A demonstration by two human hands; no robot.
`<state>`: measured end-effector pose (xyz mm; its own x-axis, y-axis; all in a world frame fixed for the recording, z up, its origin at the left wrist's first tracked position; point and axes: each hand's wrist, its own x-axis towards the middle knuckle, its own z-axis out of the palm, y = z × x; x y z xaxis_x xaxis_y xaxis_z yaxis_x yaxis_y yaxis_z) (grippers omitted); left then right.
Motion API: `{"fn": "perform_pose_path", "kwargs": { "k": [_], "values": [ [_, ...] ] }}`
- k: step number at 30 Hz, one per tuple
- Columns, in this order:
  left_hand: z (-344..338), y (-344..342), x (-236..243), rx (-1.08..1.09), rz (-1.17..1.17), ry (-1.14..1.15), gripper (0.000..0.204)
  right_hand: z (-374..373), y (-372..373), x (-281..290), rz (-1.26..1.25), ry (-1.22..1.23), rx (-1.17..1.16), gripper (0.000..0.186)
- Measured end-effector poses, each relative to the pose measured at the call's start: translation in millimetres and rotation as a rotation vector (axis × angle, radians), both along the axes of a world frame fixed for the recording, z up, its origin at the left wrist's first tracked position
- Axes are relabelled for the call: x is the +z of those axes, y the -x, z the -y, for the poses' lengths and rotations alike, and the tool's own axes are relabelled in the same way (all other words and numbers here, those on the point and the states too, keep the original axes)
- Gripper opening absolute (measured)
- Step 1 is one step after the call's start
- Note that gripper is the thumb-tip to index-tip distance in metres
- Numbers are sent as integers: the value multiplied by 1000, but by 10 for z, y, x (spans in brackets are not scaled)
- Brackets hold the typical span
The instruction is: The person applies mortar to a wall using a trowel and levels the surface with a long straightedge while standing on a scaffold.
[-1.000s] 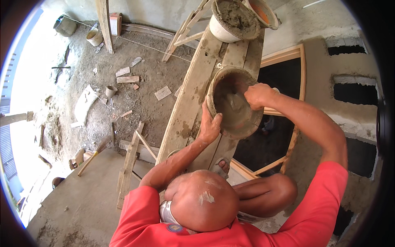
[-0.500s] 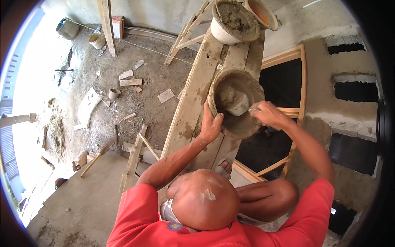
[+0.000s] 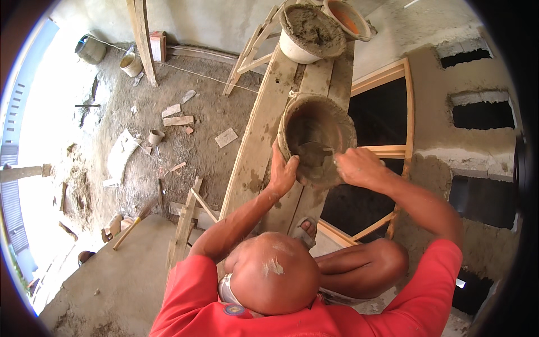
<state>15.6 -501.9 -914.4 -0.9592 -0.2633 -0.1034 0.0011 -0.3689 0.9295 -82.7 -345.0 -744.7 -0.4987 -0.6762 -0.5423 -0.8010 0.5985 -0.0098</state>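
Observation:
A mortar-smeared bucket (image 3: 336,124) leans toward me on the plank platform, its inner walls coated in wet grey mortar (image 3: 306,147). My left hand (image 3: 283,173) grips the near left side of its rim, thumb over the edge. At the bucket's right rim, my right hand (image 3: 359,167) is closed around the handle of what looks like a trowel (image 3: 319,159); most of that handle is hidden by the fingers. The trowel's blade lies low inside the bucket against the mortar. Farther along the planks stands a white bucket (image 3: 297,49) heaped with mortar.
Beside the white bucket is another bucket (image 3: 348,19) with an orange inside. The planks (image 3: 247,163) rest on wooden trestles (image 3: 182,224) above a rubble-strewn floor. To the right are a wooden frame (image 3: 409,106) with dark openings and a wall with block-shaped holes (image 3: 483,115).
My right hand has moved slightly down and left, taking the trowel from mid-bucket with mortar on it to lower near the bucket's near wall. My left hand keeps its hold on the rim.

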Motion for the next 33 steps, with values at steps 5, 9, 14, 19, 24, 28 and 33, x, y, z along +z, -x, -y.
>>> {"fn": "perform_pose_path", "kwargs": {
  "k": [5, 9, 14, 19, 24, 28, 33],
  "values": [
    [-47, -22, 88, -10, 18, -138, 70, -71, -14, 117, 88, -83, -110, 22],
    [-73, 29, -48, -13, 14, -148, 70, -196, 69, -270, -55, -59, -84, 16],
    [-81, -10, -47, 44, 3, -74, 69, -43, 219, 104, -163, -58, -77, 17],
    [-76, -16, -41, 16, 22, -123, 69, 15, 555, -5, -384, 46, 18, 12],
    [-117, 2, -86, 25, 6, -204, 68, -161, 387, -505, -270, 82, 104, 11],
    [-112, -27, -49, 38, 12, -119, 68, -154, 238, -279, -116, 1, 153, 11],
    [-119, -8, -93, 22, 24, -100, 67, -137, 191, -243, 46, -133, -67, 17]
  ]
}}
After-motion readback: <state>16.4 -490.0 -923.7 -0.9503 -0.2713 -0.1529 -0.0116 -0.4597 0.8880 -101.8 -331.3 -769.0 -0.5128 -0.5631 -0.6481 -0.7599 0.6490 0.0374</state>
